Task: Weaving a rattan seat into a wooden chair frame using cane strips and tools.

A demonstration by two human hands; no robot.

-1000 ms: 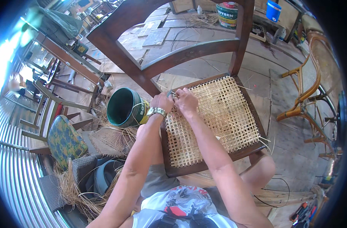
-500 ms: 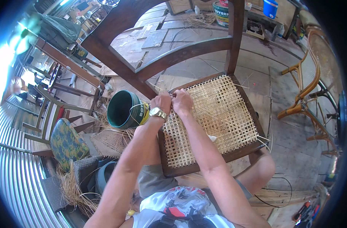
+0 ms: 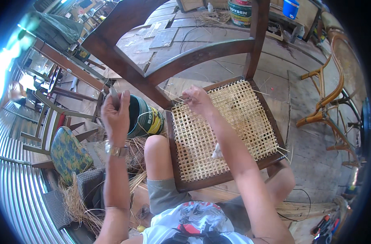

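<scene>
Inside a wooden chair's (image 3: 201, 58) frame, the cane seat (image 3: 193, 152) is looking almost fully woven, loose strands (image 3: 284, 151) protruding untrimmed near-right, while the left hand (image 3: 116, 115) is pinching a small grey piece (image 3: 114, 93) left of the chair and the right hand (image 3: 199, 100), grip unclear, is hovering far-left.

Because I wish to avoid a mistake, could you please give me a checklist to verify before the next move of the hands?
1. Left hand clear of the woven seat: ok, it is raised to the left of the chair.
2. Thing in the left hand identified: cannot tell; something thin and greyish shows at its fingers.
3. Right hand at the weave: ok, it is by the seat's far-left corner.
4. Right fingers firmly gripping a strand: cannot tell, too small.
5. Strand ends trimmed at the near-right corner: not ok, they stick out.
6. Seat free of objects: not ok, a small white thing shows there.
</scene>
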